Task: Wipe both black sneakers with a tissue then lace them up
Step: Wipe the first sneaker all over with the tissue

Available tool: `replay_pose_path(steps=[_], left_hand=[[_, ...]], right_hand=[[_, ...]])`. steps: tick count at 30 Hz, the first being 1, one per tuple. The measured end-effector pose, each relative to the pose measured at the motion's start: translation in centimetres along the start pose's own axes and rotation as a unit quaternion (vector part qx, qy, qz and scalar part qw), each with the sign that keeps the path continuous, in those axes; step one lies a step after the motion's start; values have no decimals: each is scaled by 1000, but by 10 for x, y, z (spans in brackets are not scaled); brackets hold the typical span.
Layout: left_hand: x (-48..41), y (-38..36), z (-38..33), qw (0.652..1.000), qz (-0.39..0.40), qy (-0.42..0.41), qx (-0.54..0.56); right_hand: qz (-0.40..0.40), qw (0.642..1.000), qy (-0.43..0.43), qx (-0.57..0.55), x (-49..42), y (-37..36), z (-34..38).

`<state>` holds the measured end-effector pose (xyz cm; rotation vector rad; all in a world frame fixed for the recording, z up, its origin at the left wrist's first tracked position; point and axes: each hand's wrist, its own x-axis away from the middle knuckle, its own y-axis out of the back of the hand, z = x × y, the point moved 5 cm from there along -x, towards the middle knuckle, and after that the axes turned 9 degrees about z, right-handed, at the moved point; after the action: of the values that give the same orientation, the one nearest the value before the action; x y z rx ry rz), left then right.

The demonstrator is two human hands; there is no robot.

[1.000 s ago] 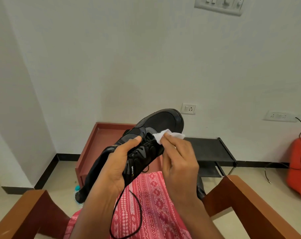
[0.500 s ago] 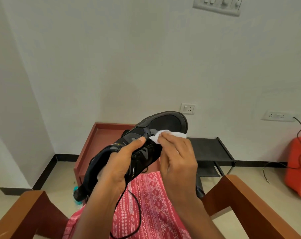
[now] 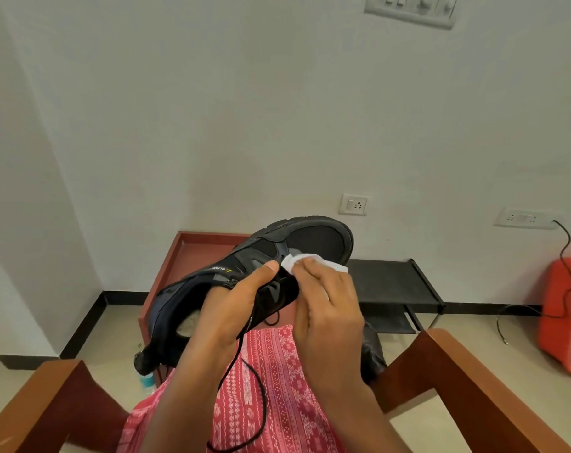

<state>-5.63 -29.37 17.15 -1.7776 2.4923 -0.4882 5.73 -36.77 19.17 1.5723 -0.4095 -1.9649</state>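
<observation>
Left hand: grips black sneaker at midfoot, raised above the lap, toe away.
Right hand: pinches tissue, pressed on the upper by the toe.
Lace: dangles loose across the lap.
Risk: likely to shred thin tissue on eyelets, or snag the lace.

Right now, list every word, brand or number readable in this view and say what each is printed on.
"CLYMB": small white letters on the side of the black sneaker; blurred, so uncertain.
White print on the sneaker beside the left hand: partly hidden, unreadable.
Switch panel and wall sockets: no text visible.
</observation>
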Motion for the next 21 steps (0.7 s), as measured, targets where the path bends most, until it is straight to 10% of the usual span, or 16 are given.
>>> replay_pose_path(steps=[21], left_hand=[[-4,4,0,998,-6,-45,-47]], right_hand=[[29,999,2,-16,-16,-7,-13]])
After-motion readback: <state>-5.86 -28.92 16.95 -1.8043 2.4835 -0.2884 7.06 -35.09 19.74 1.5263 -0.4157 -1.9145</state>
